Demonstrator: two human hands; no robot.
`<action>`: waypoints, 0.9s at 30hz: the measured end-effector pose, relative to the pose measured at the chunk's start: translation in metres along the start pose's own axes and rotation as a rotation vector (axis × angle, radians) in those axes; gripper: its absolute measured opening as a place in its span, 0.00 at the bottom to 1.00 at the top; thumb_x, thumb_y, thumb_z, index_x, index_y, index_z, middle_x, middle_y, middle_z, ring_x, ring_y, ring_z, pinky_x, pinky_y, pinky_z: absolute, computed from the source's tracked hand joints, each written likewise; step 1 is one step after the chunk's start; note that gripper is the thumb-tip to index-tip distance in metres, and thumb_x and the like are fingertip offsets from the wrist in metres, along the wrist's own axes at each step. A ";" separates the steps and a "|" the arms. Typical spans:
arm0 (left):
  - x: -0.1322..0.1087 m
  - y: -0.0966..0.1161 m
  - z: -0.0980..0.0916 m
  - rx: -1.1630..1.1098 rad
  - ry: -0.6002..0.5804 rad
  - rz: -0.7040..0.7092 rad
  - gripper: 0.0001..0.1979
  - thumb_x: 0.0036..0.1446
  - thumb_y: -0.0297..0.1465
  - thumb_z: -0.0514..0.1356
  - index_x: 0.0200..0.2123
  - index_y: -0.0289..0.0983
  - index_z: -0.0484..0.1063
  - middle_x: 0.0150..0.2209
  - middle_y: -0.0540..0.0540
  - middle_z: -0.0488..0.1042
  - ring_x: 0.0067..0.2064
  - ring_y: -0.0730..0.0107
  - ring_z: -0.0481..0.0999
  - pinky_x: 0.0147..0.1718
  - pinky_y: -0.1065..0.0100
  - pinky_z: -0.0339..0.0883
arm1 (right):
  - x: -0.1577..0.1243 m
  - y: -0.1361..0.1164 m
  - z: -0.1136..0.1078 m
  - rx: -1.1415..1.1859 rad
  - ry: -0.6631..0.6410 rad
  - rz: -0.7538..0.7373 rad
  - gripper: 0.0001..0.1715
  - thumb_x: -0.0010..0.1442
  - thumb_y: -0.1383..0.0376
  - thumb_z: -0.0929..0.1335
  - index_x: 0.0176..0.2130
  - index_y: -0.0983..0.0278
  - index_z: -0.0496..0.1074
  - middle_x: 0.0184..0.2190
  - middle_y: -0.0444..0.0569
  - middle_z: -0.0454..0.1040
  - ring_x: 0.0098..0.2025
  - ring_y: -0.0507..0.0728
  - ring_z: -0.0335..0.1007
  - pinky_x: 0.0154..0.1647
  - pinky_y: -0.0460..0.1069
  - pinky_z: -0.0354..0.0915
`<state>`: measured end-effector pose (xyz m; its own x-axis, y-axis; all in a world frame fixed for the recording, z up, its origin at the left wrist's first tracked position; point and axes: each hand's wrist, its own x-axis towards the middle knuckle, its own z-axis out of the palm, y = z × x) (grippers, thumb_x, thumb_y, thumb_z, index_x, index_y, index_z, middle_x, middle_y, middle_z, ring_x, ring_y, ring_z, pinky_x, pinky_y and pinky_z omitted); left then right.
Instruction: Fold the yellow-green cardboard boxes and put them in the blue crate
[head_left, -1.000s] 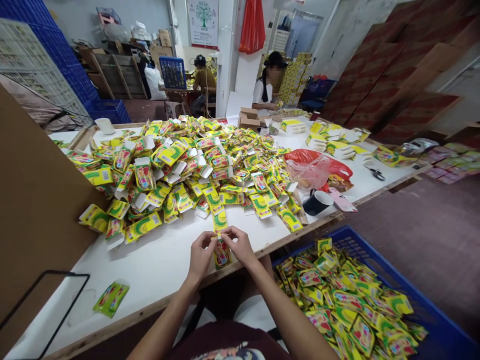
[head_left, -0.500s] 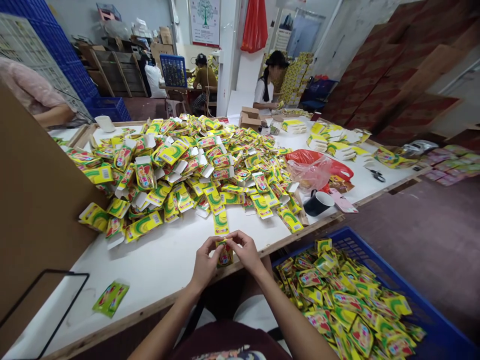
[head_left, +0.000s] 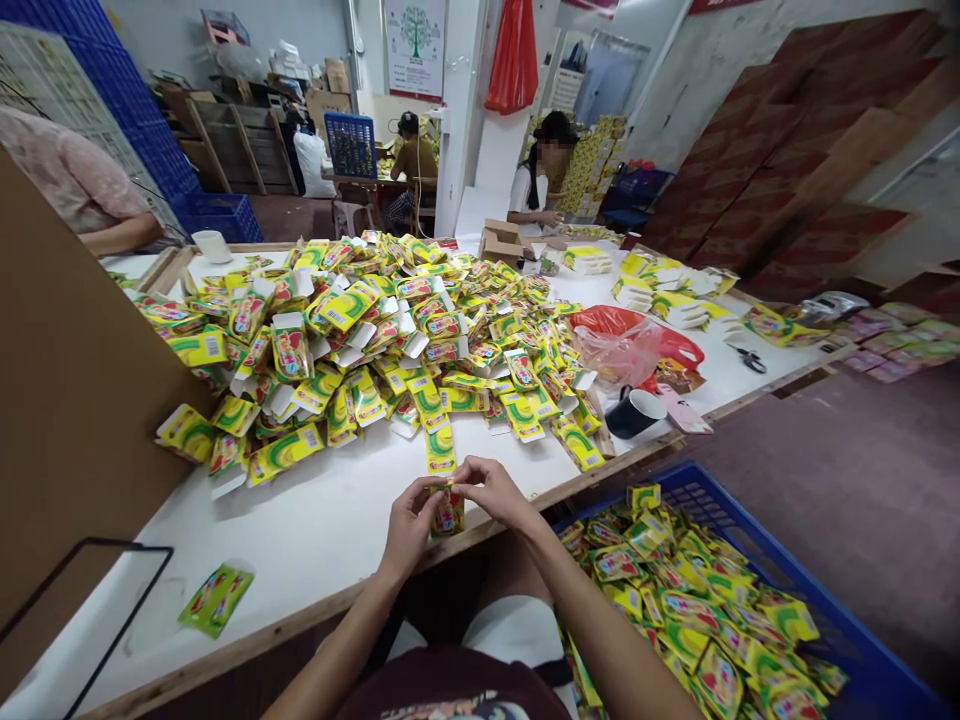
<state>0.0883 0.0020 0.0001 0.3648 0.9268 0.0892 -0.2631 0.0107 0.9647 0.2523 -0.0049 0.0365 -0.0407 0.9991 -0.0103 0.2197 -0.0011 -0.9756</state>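
Observation:
Both my hands meet at the near edge of the white table. My left hand and my right hand pinch the top of one small yellow and red packet, which hangs between them. The fingers of both hands are closed on it. Just beyond them lies a big heap of flat yellow and green carton blanks, its nearest piece almost touching my fingers. A single loose packet lies on the table to my left.
A blue crate full of filled packets stands at my lower right. A black mug, a red plastic bag and scissors lie at the table's right. A brown board stands at left. Other people sit behind.
The packet has been folded shorter between my fingers, and my hands have drawn closer together. A person in pink has come into view at far left.

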 end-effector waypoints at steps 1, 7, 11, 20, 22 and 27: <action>0.000 0.001 0.000 -0.003 -0.009 -0.002 0.09 0.54 0.32 0.58 0.39 0.36 0.71 0.40 0.45 0.77 0.43 0.64 0.75 0.44 0.65 0.67 | 0.003 -0.002 -0.003 0.051 -0.046 0.048 0.13 0.43 0.61 0.74 0.24 0.65 0.70 0.28 0.45 0.74 0.31 0.54 0.70 0.37 0.50 0.66; -0.002 0.006 -0.004 -0.007 -0.053 -0.020 0.10 0.54 0.31 0.59 0.40 0.36 0.70 0.38 0.45 0.77 0.41 0.65 0.75 0.43 0.65 0.68 | 0.024 -0.014 -0.015 0.152 -0.268 0.257 0.19 0.31 0.61 0.78 0.21 0.68 0.71 0.23 0.44 0.74 0.27 0.52 0.70 0.34 0.50 0.66; -0.004 0.003 -0.007 -0.040 -0.049 -0.035 0.10 0.54 0.31 0.59 0.40 0.36 0.70 0.40 0.45 0.76 0.42 0.65 0.75 0.43 0.65 0.68 | 0.026 -0.012 -0.010 0.139 -0.265 0.258 0.20 0.30 0.61 0.78 0.20 0.68 0.70 0.20 0.43 0.72 0.25 0.52 0.69 0.31 0.49 0.65; -0.006 -0.003 -0.005 -0.056 -0.053 -0.009 0.11 0.56 0.30 0.58 0.44 0.38 0.67 0.43 0.45 0.75 0.44 0.66 0.74 0.44 0.65 0.67 | -0.004 -0.005 0.004 0.083 -0.063 0.115 0.18 0.40 0.60 0.75 0.27 0.64 0.67 0.23 0.40 0.70 0.26 0.51 0.67 0.29 0.46 0.63; -0.006 -0.002 -0.005 -0.035 -0.047 0.000 0.11 0.56 0.31 0.57 0.43 0.38 0.67 0.43 0.45 0.75 0.43 0.66 0.74 0.43 0.66 0.67 | -0.006 -0.005 0.002 0.054 -0.048 0.064 0.15 0.46 0.59 0.73 0.30 0.64 0.69 0.25 0.41 0.71 0.28 0.51 0.68 0.32 0.47 0.64; -0.005 -0.003 -0.006 -0.028 -0.038 0.015 0.11 0.56 0.31 0.58 0.43 0.38 0.67 0.43 0.45 0.74 0.44 0.65 0.74 0.44 0.65 0.67 | -0.003 -0.010 -0.002 -0.092 -0.009 -0.004 0.10 0.51 0.60 0.71 0.29 0.65 0.71 0.26 0.45 0.73 0.31 0.53 0.69 0.37 0.49 0.64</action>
<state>0.0817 -0.0008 -0.0051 0.3941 0.9121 0.1130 -0.2934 0.0083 0.9559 0.2517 -0.0077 0.0470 -0.0506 0.9987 -0.0091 0.3078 0.0069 -0.9514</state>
